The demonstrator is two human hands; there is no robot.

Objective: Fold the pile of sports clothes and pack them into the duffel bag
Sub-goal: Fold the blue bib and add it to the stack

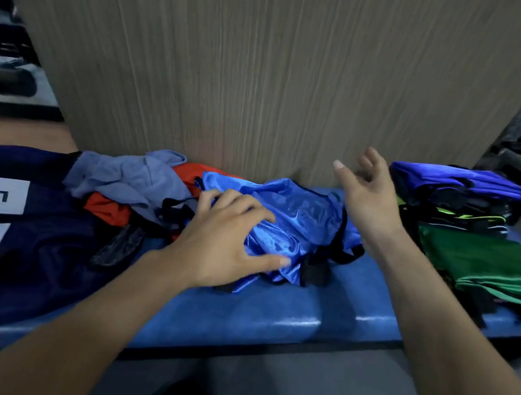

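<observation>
L grip (230, 241) clamping on blue jersey (299, 225) (crumpled) | R grip (370, 196) hovering at 2 o'clock, fingers apart | counter (266, 316)

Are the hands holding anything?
The left hand grips the blue jersey at its crumpled near-left part. The right hand is open above it, holding nothing.
</observation>
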